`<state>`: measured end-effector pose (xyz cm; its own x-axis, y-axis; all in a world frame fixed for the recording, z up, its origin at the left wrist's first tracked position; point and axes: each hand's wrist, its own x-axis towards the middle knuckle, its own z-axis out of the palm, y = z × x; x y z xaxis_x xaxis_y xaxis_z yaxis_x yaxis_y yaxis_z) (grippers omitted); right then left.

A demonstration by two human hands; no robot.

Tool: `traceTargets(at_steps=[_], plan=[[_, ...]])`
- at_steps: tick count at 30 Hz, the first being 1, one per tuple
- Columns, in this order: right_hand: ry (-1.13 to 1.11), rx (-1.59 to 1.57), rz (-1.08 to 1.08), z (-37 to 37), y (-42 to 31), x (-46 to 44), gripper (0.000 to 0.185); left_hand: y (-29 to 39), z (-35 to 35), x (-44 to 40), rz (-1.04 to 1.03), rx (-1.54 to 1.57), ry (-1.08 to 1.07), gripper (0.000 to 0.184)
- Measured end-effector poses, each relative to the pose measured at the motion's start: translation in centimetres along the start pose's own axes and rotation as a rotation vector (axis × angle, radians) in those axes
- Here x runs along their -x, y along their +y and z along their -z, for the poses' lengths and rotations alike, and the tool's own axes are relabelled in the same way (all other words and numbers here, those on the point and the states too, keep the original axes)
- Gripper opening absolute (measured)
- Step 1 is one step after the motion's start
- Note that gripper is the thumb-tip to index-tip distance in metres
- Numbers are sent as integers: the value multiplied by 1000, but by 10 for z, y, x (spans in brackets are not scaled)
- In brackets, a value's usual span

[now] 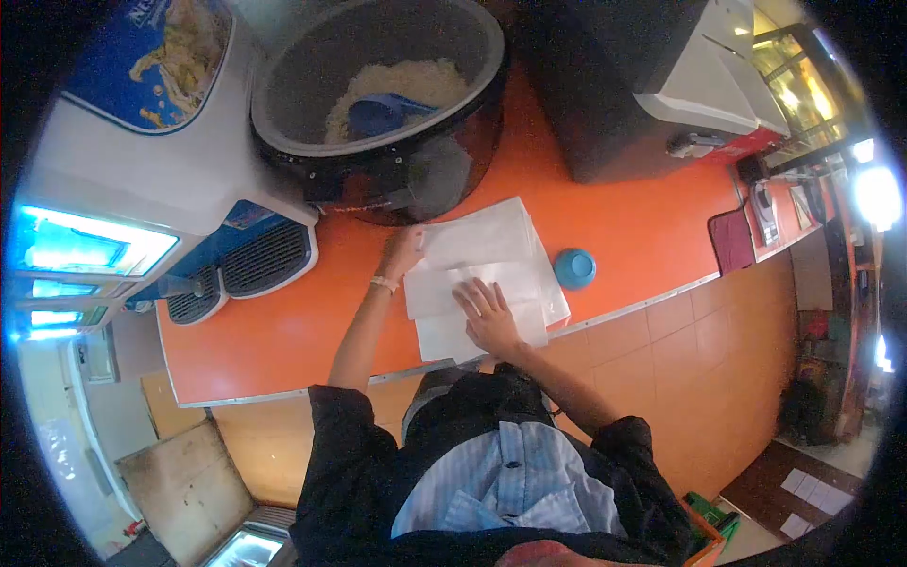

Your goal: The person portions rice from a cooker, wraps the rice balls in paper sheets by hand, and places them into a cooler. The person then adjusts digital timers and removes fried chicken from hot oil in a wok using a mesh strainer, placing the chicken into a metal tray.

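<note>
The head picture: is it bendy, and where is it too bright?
In the head view, the edge of the orange counter bends and the corners go black; also in the head view, the lamp at right glares white and the lit panel at left glows bluish-white, but the paper sheets don't glare.

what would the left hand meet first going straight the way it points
The left hand would likely meet the big dark pot first; the exact gap is hard to judge here.

At the frame's upper left I make out "NES" [145, 11], partly cut off, on a blue panel [109, 71].
</note>
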<state>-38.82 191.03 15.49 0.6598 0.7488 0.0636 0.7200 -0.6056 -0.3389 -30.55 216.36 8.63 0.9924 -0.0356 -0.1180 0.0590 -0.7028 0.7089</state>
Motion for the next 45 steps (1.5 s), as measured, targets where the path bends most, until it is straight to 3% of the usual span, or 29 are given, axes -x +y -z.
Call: traceTargets(at_steps=[1, 5, 8, 10, 11, 13, 17, 19, 23, 28, 34, 36, 38, 40, 43, 45], plan=[[1, 0, -9, 0, -1, -1, 72, 6, -4, -5, -50, -260, 37, 34], [33, 16, -48, 3, -11, -5, 72, 59, 1, -7, -64, -356, 72, 26], [36, 28, -106, 4, -18, -7, 71, 93, 18, -2, -123, -317, -54, 19], [19, 31, -147, 1, -17, -6, 72, 95, 24, 19, -539, -458, 52, 20], [27, 65, -134, -3, -14, -7, 72, 94, 24, 29, -539, -459, 46, 20], [32, 94, -120, -3, -12, -7, 72, 85, 19, 50, -735, -544, 88, 20], [-6, 70, -105, 6, -7, -9, 73, 64, 0, 77, -668, -456, 31, 22], [-19, 58, -103, 6, -4, -11, 73, 74, -4, 79, -357, -238, 70, 24], [22, 73, -103, 8, -3, -18, 72, 107, 16, 56, -211, -459, 160, 23], [-47, 115, -126, 4, -2, -20, 71, 103, 15, 55, -712, -610, 196, 15], [133, 26, -139, 20, 10, -22, 46, 53, -19, 67, -758, -494, 206, 17], [315, 273, -93, 32, 27, -34, 35, 56, -20, 70, -756, -445, 196, 19], [309, 324, -19, 34, 47, -37, 28, 61, -15, 70, -742, -409, 177, 20], [51, 265, 105, 30, 59, -35, 21, 57, -12, 76, -675, -369, 105, 24], [127, 242, 191, 20, 70, -17, 18, 42, -5, 92, -641, -600, 4, 23], [126, 212, 227, 15, 75, -14, 19, 34, -8, 100, -669, -575, 8, 24]])
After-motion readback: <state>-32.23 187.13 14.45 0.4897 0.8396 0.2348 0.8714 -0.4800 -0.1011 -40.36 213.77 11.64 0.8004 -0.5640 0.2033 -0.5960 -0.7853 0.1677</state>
